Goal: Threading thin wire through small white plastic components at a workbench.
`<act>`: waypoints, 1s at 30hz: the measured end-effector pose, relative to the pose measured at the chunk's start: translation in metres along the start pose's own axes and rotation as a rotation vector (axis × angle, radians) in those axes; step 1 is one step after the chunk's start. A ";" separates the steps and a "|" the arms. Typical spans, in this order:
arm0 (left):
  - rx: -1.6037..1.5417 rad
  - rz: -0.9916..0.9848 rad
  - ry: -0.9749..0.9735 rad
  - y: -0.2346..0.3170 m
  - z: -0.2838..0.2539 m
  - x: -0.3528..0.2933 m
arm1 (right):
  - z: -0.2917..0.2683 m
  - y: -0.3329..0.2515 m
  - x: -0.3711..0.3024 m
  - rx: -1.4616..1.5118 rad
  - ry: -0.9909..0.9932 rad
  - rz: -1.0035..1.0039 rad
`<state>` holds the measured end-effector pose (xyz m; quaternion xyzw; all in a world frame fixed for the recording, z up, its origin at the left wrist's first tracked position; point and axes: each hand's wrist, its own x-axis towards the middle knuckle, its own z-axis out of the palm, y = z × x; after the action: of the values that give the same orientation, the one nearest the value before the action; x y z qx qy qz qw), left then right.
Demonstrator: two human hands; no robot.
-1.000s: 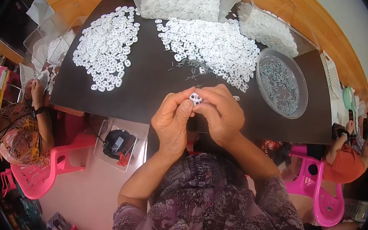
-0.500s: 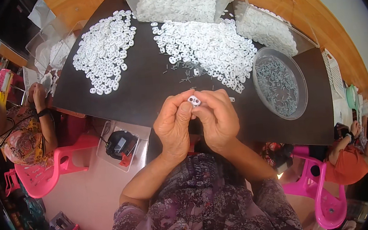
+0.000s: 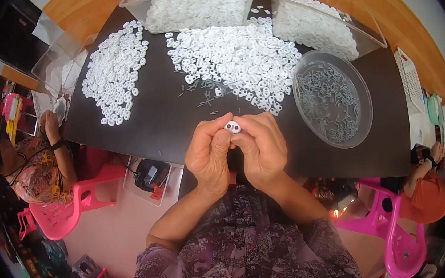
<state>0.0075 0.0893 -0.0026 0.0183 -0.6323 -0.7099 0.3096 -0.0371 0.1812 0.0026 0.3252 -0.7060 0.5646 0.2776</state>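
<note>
Both my hands meet over the table's near edge, pinching one small white oval plastic piece with two dark round holes (image 3: 232, 127). My left hand (image 3: 208, 154) grips its left side between thumb and forefinger. From the other side, my right hand (image 3: 262, 148) closes thumb and fingers on the same piece. Just beyond my fingertips lie loose thin grey pins (image 3: 209, 101). A large heap of similar white pieces (image 3: 241, 57) spreads behind them. Whether a pin sits in the held piece is too small to make out.
A second heap of white pieces (image 3: 114, 69) lies on the left of the dark table (image 3: 162, 123). Clear bins (image 3: 196, 10) of white pieces stand at the back. An oval tub (image 3: 361, 125) holds grey pins at right. People sit on both sides, near pink chairs (image 3: 53, 217).
My view has shifted slightly, so the table's contents sit further left in the picture. Both hands stay closed on the white piece, which is tilted a little differently.
</note>
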 end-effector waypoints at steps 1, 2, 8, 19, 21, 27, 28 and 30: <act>-0.008 -0.001 0.004 -0.001 0.003 -0.001 | -0.002 0.001 -0.001 0.001 -0.001 -0.001; -0.017 -0.001 0.008 -0.003 0.006 -0.001 | -0.004 0.003 -0.001 0.002 0.002 0.007; -0.049 -0.026 -0.033 -0.004 0.019 0.000 | -0.012 0.011 -0.004 -0.023 0.018 0.010; 0.061 -0.050 -0.065 0.001 0.008 -0.002 | -0.013 -0.001 -0.005 0.143 -0.022 0.288; 0.083 -0.038 -0.082 0.002 0.003 -0.001 | -0.008 -0.006 -0.003 0.170 -0.022 0.343; 0.061 -0.073 -0.111 0.005 -0.017 0.001 | 0.005 -0.017 -0.002 0.345 -0.065 0.627; 0.039 -0.121 -0.095 0.005 -0.020 0.001 | 0.007 -0.019 -0.001 0.380 -0.078 0.674; 0.011 -0.169 -0.075 0.005 -0.023 0.000 | 0.010 -0.023 0.002 0.410 -0.096 0.719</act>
<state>0.0191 0.0684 -0.0023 0.0463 -0.6435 -0.7303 0.2246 -0.0208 0.1680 0.0158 0.1326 -0.6596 0.7387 -0.0407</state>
